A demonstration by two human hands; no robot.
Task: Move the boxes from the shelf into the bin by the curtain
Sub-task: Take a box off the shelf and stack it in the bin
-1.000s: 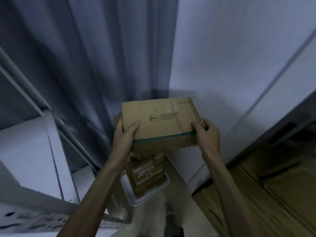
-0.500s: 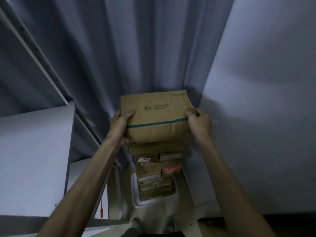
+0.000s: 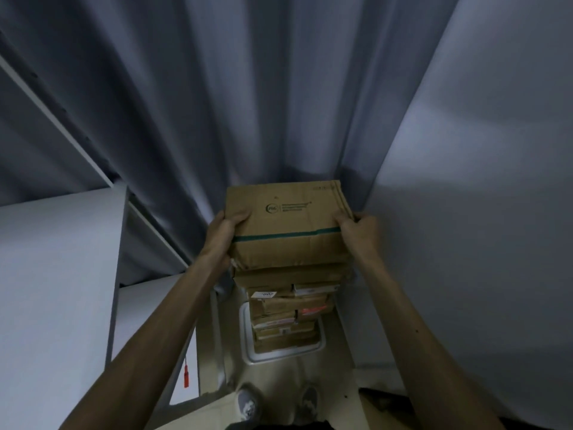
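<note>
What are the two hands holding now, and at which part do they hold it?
Both hold one brown cardboard box with a green tape stripe: the left hand at its left edge, the right hand at its right edge.

**One head camera, looking steeply down**

A single wide-angle view looked from the person's head, forward and steeply down. It faced the curtain [image 3: 248, 103], sat close above both forearms, and took in the stack of boxes [image 3: 288, 308] in the bin [image 3: 321, 346], the shelf [image 3: 55, 259] along the left, and the shoes [image 3: 246, 405] at the bottom edge.
</note>
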